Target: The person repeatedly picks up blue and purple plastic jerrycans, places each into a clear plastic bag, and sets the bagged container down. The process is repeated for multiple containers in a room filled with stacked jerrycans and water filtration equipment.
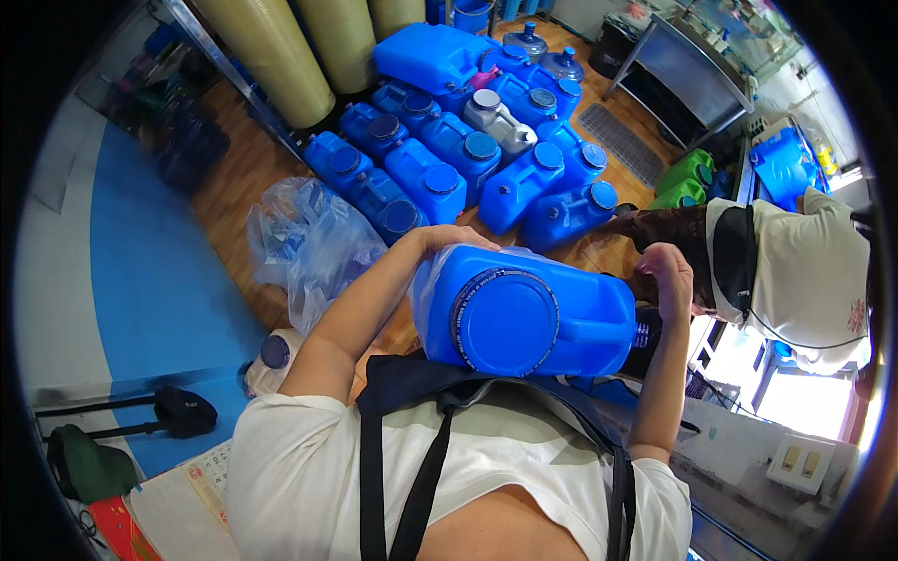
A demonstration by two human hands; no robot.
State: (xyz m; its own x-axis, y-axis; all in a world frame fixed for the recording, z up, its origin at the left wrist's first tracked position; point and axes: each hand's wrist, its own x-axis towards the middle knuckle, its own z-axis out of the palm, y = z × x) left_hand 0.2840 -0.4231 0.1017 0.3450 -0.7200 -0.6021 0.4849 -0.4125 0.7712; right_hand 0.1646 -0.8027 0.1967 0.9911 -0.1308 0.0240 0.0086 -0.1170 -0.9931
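Close in front of my chest is a big blue water jug (589, 313), tilted so that its round blue cap (508, 323) faces up toward me. A clear plastic bag (426, 294) wraps its left end and far edge. My left hand (460, 237) grips the bag along the jug's far side, its fingertips partly hidden. Beyond the jug's right end, my right hand (668, 271) is raised with its fingers curled in. Whatever it may hold cannot be made out.
Many blue jugs (426, 178) and one white jug (500, 122) crowd the floor ahead. Clear plastic bags (313, 243) lie to their left. Another person (795, 271) bends at the right near green jugs (687, 178). Tall tan cylinders (267, 56) stand far left, a metal sink (687, 70) far right.
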